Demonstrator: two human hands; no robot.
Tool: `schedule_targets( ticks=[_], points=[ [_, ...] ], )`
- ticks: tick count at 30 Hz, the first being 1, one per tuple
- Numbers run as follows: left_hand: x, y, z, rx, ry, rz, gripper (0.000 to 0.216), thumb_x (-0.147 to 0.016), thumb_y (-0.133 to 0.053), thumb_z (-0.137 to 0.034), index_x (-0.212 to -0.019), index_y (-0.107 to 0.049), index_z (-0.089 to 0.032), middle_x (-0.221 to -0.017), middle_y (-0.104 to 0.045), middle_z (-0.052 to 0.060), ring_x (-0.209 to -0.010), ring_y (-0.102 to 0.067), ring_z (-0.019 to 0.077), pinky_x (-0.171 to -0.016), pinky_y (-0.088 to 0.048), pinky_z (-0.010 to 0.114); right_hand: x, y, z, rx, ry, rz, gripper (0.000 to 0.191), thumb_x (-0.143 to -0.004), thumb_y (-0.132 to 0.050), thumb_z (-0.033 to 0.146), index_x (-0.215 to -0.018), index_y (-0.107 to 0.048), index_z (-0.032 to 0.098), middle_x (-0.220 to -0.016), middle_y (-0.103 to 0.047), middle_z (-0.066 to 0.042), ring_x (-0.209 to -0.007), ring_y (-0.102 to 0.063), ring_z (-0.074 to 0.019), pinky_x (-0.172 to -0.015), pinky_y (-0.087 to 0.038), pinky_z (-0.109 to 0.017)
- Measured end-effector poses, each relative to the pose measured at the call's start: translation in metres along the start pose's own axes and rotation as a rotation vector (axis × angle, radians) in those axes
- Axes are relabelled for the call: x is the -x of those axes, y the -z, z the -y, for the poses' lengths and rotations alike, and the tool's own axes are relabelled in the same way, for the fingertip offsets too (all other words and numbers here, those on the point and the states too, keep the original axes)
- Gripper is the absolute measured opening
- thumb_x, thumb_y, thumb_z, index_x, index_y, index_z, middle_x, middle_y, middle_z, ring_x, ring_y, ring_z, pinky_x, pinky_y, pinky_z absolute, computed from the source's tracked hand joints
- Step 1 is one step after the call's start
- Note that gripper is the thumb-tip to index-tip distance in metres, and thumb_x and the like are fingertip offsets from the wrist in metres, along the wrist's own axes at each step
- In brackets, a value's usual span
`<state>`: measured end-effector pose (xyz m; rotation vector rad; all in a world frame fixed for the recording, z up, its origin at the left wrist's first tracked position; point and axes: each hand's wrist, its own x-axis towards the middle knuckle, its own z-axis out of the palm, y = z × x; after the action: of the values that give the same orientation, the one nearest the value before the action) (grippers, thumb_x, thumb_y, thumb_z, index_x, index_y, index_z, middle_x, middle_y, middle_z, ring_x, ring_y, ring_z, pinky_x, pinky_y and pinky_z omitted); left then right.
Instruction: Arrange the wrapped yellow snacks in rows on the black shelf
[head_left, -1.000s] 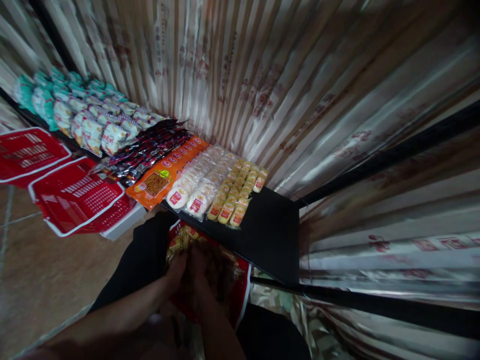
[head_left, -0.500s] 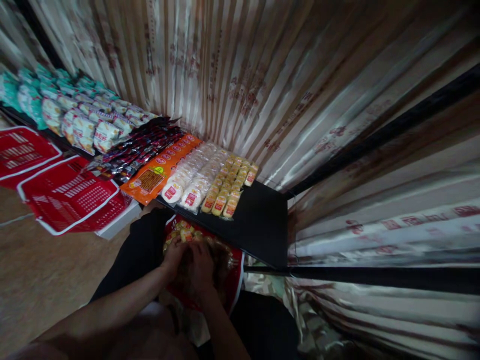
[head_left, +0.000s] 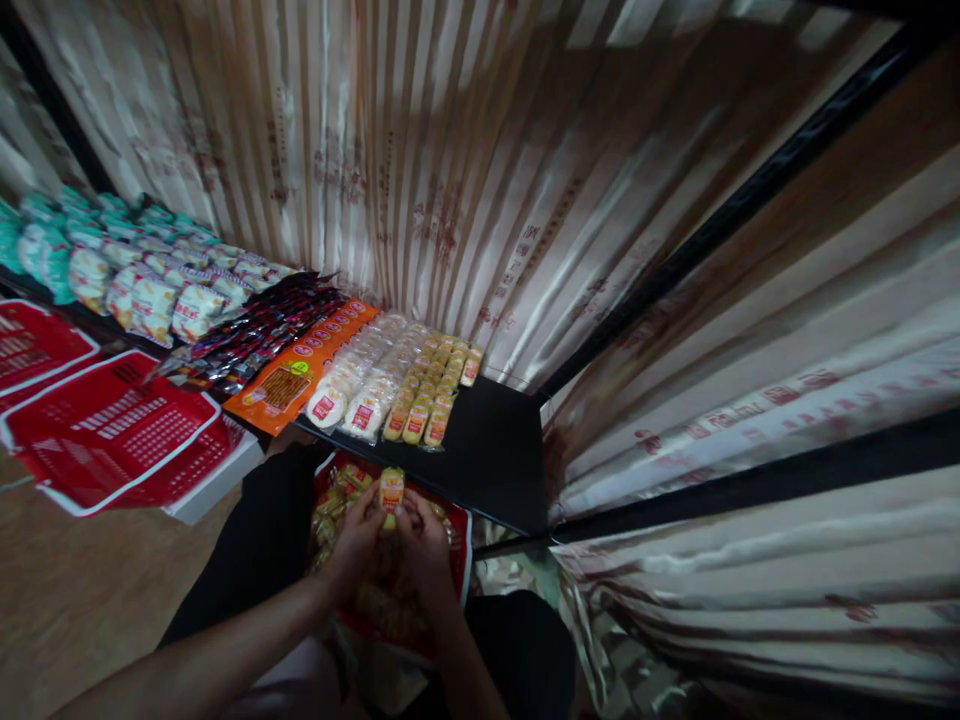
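Both my hands hold one small yellow snack packet (head_left: 391,490) with a red label, upright above an open red bag (head_left: 454,533) full of similar packets on my lap. My left hand (head_left: 354,533) pinches the packet's left side, and my right hand (head_left: 424,540) pinches its right side. Just beyond stands a black shelf (head_left: 495,450) with neat rows of yellow packets (head_left: 435,395), white round packets (head_left: 360,378) and an orange pack (head_left: 300,365).
Dark wrapped snacks (head_left: 255,330) and white and teal bags (head_left: 127,275) fill the shelf's left part. Red baskets (head_left: 97,430) sit at the left above a brown floor. A striped shiny curtain (head_left: 465,160) hangs behind and to the right, crossed by black frame bars (head_left: 720,220).
My hands were down inside the red bag; now they have come up holding a single yellow packet. The view has shifted, so the shelf sits lower and further left.
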<state>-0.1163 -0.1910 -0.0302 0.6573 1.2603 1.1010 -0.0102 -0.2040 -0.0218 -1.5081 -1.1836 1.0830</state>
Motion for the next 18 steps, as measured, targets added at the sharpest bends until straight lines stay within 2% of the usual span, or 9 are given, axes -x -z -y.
schedule_targets(
  ticks=[3,6,9,14,16,18],
  points=[
    [-0.006,-0.017,-0.005,-0.098,-0.087,0.036,0.036,-0.067,-0.061,-0.025,-0.101,-0.065,-0.014,-0.106,-0.066,0.009,-0.101,-0.06,0.0223,-0.091,-0.046,0.029,-0.006,0.015,0.001,-0.082,-0.01,0.004,0.03,-0.076,-0.057,0.034,-0.1,-0.064,0.019,-0.092,-0.071,-0.006,-0.079,-0.067,-0.0189,-0.075,-0.053,-0.033],
    [-0.013,-0.038,-0.013,-0.348,-0.199,0.02,0.036,-0.07,-0.057,-0.021,-0.104,-0.065,-0.013,-0.101,-0.063,0.009,-0.096,-0.059,0.0211,-0.089,-0.046,0.03,-0.017,0.031,0.001,-0.173,-0.046,-0.067,0.032,-0.071,-0.063,0.035,-0.098,-0.063,0.019,-0.091,-0.071,-0.006,-0.079,-0.067,-0.0188,-0.076,-0.053,-0.033],
    [-0.02,-0.062,-0.021,-0.584,-0.272,0.057,0.039,-0.076,-0.049,-0.018,-0.113,-0.061,-0.013,-0.101,-0.06,0.009,-0.094,-0.059,0.0188,-0.09,-0.046,0.03,-0.034,0.048,0.002,-0.237,-0.047,-0.146,0.034,-0.066,-0.067,0.037,-0.094,-0.063,0.017,-0.087,-0.071,-0.007,-0.076,-0.066,-0.0178,-0.073,-0.053,-0.031],
    [-0.03,-0.103,-0.025,-0.78,-0.454,0.048,0.048,-0.074,-0.046,-0.012,-0.121,-0.055,-0.014,-0.12,-0.055,0.011,-0.115,-0.048,0.0209,-0.104,-0.036,0.034,-0.072,0.079,0.0,-0.22,0.004,-0.336,0.037,-0.06,-0.07,0.038,-0.089,-0.063,0.016,-0.08,-0.07,-0.005,-0.072,-0.065,-0.0164,-0.071,-0.052,-0.029],
    [-0.035,-0.119,-0.023,-0.833,-0.471,0.102,0.051,-0.074,-0.045,-0.011,-0.124,-0.053,-0.012,-0.125,-0.054,0.011,-0.119,-0.045,0.0222,-0.108,-0.032,0.035,-0.09,0.09,-0.005,-0.165,0.027,-0.373,0.035,-0.062,-0.069,0.038,-0.089,-0.064,0.017,-0.079,-0.07,-0.005,-0.071,-0.065,-0.0164,-0.071,-0.052,-0.029],
    [-0.04,-0.135,-0.022,-0.85,-0.425,0.154,0.052,-0.076,-0.043,-0.012,-0.128,-0.049,-0.008,-0.13,-0.053,0.012,-0.123,-0.043,0.0223,-0.11,-0.03,0.034,-0.108,0.101,-0.011,-0.08,0.035,-0.394,0.033,-0.064,-0.066,0.037,-0.09,-0.064,0.017,-0.08,-0.07,-0.004,-0.071,-0.065,-0.0166,-0.07,-0.052,-0.028]
  ],
)
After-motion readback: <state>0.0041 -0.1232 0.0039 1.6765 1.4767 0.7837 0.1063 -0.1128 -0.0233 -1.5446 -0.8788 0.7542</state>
